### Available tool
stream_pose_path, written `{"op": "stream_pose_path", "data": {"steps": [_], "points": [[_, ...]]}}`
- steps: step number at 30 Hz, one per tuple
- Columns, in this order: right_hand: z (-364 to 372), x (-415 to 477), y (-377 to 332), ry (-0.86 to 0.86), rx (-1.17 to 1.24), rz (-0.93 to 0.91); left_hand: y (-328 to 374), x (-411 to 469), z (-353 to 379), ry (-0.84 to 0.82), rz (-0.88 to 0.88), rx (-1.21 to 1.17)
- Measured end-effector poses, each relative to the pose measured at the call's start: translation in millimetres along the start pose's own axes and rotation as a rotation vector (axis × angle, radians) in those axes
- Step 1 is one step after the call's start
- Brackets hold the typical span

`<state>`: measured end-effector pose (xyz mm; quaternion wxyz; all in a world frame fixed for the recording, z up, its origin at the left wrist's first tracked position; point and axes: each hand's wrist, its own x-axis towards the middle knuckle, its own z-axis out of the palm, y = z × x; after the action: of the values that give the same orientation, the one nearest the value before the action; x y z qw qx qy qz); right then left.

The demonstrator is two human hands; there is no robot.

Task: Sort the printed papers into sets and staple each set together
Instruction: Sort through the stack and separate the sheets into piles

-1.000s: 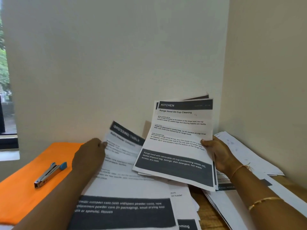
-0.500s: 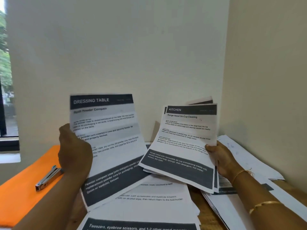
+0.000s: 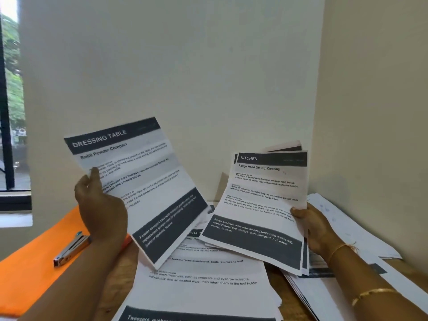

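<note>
My left hand [image 3: 102, 212] holds up a single printed sheet headed "DRESSING TABLE" [image 3: 148, 181], tilted to the right, above the desk. My right hand [image 3: 312, 225] grips a thin set of sheets with "KITCHEN" [image 3: 261, 205] on top, held by its right edge. Under both lies a pile of printed papers [image 3: 203, 281] on the wooden desk. A silver stapler with a blue tip [image 3: 70, 249] lies on an orange folder [image 3: 30, 274] at the left, apart from both hands.
More loose sheets [image 3: 347, 230] are spread along the right wall. A pale wall corner stands close behind the desk. A window [image 3: 11, 112] is at the far left.
My left hand has lifted the "DRESSING TABLE" sheet off the pile and tilted it to the right. The "KITCHEN" set in my right hand has stayed nearly still.
</note>
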<state>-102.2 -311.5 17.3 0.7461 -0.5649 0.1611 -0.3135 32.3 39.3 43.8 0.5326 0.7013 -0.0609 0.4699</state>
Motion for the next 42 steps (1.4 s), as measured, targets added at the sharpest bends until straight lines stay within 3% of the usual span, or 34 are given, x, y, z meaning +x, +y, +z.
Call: {"op": "stream_pose_path", "data": {"steps": [7, 14, 18, 23, 28, 42], "points": [[1, -2, 0, 0.002, -0.007, 0.018, 1, 2, 5, 0.025, -0.034, -0.104], [2, -3, 0, 0.006, -0.009, 0.033, -3, -1, 14, -0.121, -0.315, -0.31], [1, -1, 1, 0.0, 0.011, 0.053, -1, -9, 20, -0.311, -0.393, -0.394], [3, -3, 1, -0.022, -0.006, 0.098, 7, -19, 22, -0.481, -0.29, -0.4], [13, -10, -2, -0.149, 0.001, 0.128, 14, -27, 23, -0.592, -0.18, -0.364], [42, -30, -2, -0.446, 0.031, 0.121, 9, -40, 28, -0.667, -0.109, -0.328]]}}
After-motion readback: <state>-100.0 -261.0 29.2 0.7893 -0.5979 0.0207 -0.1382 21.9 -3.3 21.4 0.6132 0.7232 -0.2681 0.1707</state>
